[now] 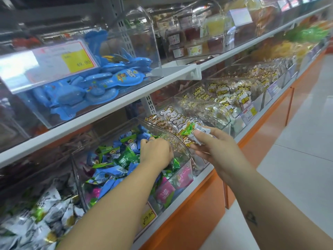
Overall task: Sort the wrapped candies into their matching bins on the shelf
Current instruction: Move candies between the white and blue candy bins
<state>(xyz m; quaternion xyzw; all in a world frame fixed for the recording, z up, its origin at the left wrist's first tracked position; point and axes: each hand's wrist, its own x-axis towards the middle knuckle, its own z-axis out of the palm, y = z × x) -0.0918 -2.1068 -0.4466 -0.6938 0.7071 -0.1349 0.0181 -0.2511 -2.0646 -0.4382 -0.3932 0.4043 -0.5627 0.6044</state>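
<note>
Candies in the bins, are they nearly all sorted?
Partway. Bins on the right already hold one kind each. The right hand holds white-and-green candies; the left hand digs in the mixed bin, where blue, green and pink wrappers still lie together.

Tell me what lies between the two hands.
In the head view, the curved clear plastic edge of the bin stands between the left hand and the right hand.

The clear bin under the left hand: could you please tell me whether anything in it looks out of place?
Possibly. The bin holds blue, green and pink wrappers jumbled together. The right hand grips white-and-green candies resembling the pile at lower left, so they look like strays.
</note>
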